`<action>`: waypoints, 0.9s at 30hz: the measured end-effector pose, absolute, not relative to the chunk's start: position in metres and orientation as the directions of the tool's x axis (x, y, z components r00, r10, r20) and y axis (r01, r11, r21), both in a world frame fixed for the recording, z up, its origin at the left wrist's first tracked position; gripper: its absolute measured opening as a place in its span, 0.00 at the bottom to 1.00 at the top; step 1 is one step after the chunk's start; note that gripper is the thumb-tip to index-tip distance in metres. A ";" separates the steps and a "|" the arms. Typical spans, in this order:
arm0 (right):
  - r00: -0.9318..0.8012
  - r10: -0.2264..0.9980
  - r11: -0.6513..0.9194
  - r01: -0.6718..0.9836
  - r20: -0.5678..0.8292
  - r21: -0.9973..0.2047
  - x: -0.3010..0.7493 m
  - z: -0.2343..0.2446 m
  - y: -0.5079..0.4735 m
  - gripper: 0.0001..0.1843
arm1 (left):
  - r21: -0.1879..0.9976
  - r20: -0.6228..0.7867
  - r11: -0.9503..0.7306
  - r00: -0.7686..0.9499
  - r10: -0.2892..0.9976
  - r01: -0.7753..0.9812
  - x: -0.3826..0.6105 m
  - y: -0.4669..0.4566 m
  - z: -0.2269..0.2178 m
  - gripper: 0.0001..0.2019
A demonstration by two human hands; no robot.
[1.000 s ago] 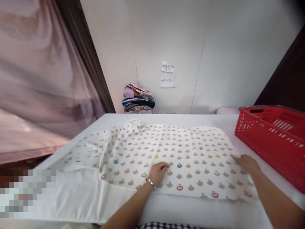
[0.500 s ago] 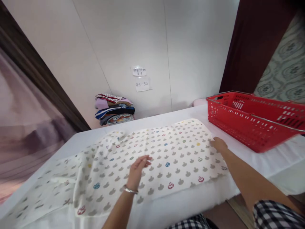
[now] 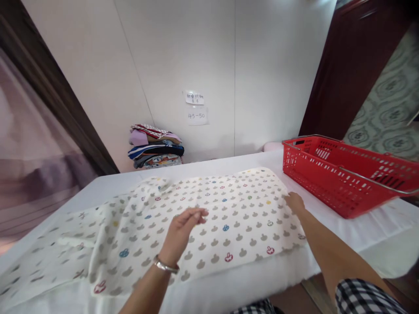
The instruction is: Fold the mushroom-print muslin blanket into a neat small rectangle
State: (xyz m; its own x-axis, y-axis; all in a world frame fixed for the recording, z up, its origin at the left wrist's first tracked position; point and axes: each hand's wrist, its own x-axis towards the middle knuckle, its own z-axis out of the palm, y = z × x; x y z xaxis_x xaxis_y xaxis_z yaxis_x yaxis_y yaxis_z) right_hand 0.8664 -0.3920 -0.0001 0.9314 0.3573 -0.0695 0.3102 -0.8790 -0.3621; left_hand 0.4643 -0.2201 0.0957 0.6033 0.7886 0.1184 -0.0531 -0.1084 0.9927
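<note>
A white cloth (image 3: 242, 218) printed with grey and coloured mushrooms lies spread across the white-covered table, its left part bunched and folded back. The underside (image 3: 42, 257) of the cloth shows at the far left with fainter marks. Above the cloth's middle hangs my left hand (image 3: 186, 226), a metal bracelet on its wrist; its fingers are curled in against the thumb, and I see nothing in them. At the cloth's right edge my right hand (image 3: 295, 203) closes on the fabric, its fingertips partly hidden.
A red plastic basket (image 3: 327, 187) stands on the table (image 3: 225, 285) at the right. Against the white wall at the back is a pile of folded clothes (image 3: 157, 148). Paper labels (image 3: 196, 116) are stuck on the wall. A curtain (image 3: 39, 131) hangs at the left.
My left hand has come slightly nearer and left, its fingers still curled. The right hand stays at the cloth's right edge. The view has shifted a little.
</note>
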 end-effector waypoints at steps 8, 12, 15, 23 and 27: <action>0.506 0.862 -0.490 0.829 -0.011 -0.267 0.722 0.030 -0.350 0.13 | 0.840 -0.390 0.542 0.656 0.646 -0.035 0.488 -0.211 0.006 0.18; -0.082 0.978 0.014 0.944 -0.193 -0.329 0.637 0.019 -0.359 0.08 | 0.644 -0.464 0.738 0.662 0.588 -0.204 0.496 -0.208 -0.007 0.24; -0.220 0.952 0.097 0.876 -0.211 -0.472 0.620 0.010 -0.369 0.06 | 0.545 -0.453 0.777 0.670 0.589 -0.315 0.495 -0.204 -0.015 0.28; -0.157 0.974 0.007 0.734 -0.160 -0.679 0.639 0.029 -0.350 0.10 | 0.561 -0.405 0.587 0.425 0.810 -0.584 0.483 -0.169 -0.029 0.20; -0.136 0.967 -0.110 0.542 -0.216 -0.833 0.638 0.042 -0.307 0.14 | 0.590 -0.504 0.585 0.313 0.805 -0.556 0.486 -0.163 -0.038 0.20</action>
